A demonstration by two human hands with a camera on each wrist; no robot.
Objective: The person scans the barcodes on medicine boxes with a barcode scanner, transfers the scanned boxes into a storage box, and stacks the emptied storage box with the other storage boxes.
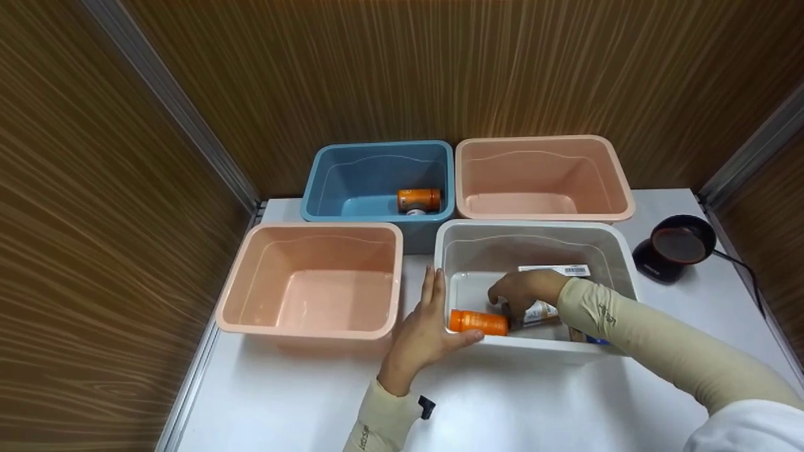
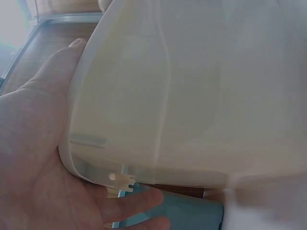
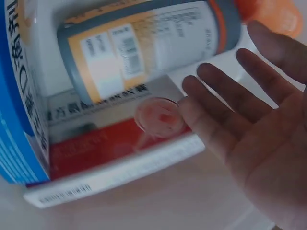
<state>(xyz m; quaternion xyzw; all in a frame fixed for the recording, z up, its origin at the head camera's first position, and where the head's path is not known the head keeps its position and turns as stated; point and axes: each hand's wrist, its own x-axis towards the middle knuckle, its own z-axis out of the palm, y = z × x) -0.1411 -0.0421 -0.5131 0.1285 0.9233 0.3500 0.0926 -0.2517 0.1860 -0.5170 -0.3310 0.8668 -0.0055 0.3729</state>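
The white bin (image 1: 534, 226) stands at the front right of the table. At its near left corner my left hand (image 1: 422, 336) touches the rim, fingers straight along the side and thumb over the front edge. My right hand (image 1: 527, 292) reaches inside the bin, its fingers loosely spread and holding nothing in the right wrist view. Close to those fingers lies a grey-and-orange labelled bottle (image 3: 187, 40), on a flat red-and-white box (image 3: 100, 141). A blue-and-white box (image 3: 17, 124) stands beside them. An orange bottle (image 1: 478, 322) lies by the bin's front wall.
Behind is a blue bin (image 1: 377, 147) with an orange bottle (image 1: 419, 199) lying in it. Pink bins stand at the back right (image 1: 537, 143) and front left (image 1: 311, 229). A black corded device (image 1: 666, 260) sits at the right. Wood-pattern walls enclose the table.
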